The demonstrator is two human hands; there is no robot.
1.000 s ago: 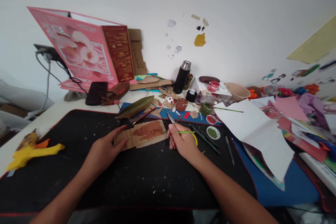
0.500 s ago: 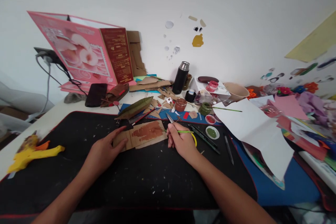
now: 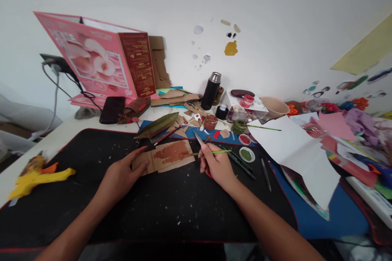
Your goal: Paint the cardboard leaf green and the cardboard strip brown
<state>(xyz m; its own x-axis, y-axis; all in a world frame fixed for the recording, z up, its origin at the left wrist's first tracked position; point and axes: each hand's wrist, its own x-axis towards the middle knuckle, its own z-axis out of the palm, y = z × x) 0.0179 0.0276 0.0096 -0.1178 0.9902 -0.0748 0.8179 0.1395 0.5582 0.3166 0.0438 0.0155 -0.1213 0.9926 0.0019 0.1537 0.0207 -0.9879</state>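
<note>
**Paintbrush (image 3: pixel 219 152) over a brown-streaked cardboard strip (image 3: pixel 174 155)**

The cardboard strip lies on a black mat (image 3: pixel 153 216). The left hand (image 3: pixel 122 171) grips its left end, thumb on top. From its right side, the right hand (image 3: pixel 218 169) pinches the paintbrush, bristles at the brown paint. Scissors (image 3: pixel 198 138) lie partly under that hand, just right of the strip. Beyond the strip sit a leaf (image 3: pixel 157 125) and a brown paint jar (image 3: pixel 210 122); well left of it, a yellow glue gun (image 3: pixel 33 177).

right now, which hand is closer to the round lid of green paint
Right. The right hand, holding a green brush, is left of the lid; the left hand is much farther left, at the cardboard's left end.
</note>
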